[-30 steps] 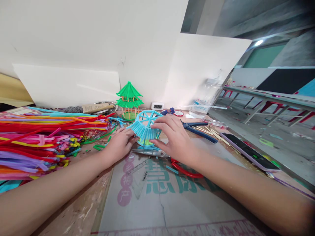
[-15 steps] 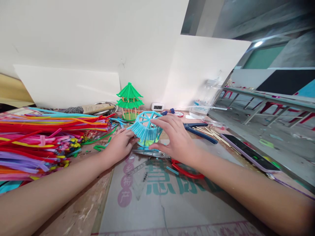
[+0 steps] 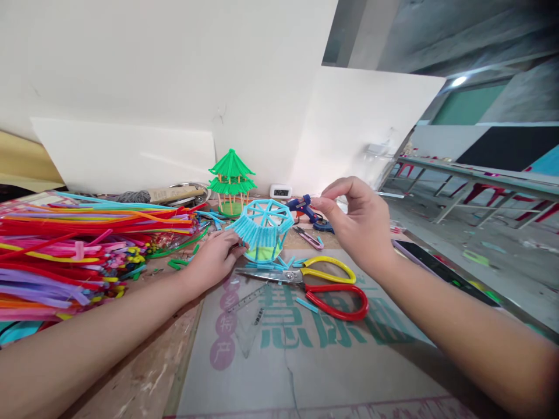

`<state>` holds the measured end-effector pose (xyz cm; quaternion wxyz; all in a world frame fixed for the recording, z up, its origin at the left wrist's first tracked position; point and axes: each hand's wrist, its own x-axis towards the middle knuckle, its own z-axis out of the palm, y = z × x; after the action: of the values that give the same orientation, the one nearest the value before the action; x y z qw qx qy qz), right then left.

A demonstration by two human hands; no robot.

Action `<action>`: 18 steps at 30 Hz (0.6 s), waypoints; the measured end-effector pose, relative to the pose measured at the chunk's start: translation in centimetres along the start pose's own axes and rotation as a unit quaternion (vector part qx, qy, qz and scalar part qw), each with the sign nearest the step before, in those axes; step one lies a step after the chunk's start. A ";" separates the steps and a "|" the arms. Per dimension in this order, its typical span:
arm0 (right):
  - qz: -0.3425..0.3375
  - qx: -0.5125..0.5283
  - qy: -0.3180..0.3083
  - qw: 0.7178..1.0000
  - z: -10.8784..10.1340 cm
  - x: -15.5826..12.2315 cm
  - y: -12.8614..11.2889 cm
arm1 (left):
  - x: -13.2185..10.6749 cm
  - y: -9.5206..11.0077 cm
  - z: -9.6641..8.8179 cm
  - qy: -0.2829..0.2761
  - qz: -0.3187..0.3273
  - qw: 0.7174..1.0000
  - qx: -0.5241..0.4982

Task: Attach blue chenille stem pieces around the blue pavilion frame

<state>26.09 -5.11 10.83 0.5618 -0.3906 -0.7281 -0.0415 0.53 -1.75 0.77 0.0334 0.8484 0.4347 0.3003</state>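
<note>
A light-blue model made of pipe cleaners, with a spoked open top and a partly covered sloping side, stands on the work surface. My left hand is closed on its left lower edge. Raised to the right of the model, my right hand has thumb and index finger pinched together; whatever they hold, if anything, is too small to make out. Scissors with one yellow and one red handle lie in front of the model. Short blue pipe-cleaner pieces lie around the scissors.
A green two-tiered pavilion model stands behind. Bundles of coloured pipe cleaners fill the left side. A blue glue gun, small snips, a digital clock and a phone lie at the back and right.
My right hand has moved away from the blue model to the right and up, and its fingers have closed into a pinch. My left hand stays at the model.
</note>
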 end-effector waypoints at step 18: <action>-0.071 -0.004 -0.151 0.986 0.9 -0.3 0.9 | -0.1 0.0 -0.3 0.007 0.025 0.999 0.030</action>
<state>25.96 -4.15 9.89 0.4392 -0.3422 -0.8303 -0.0250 0.38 -1.89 0.97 -0.0024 0.8574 0.4227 0.2936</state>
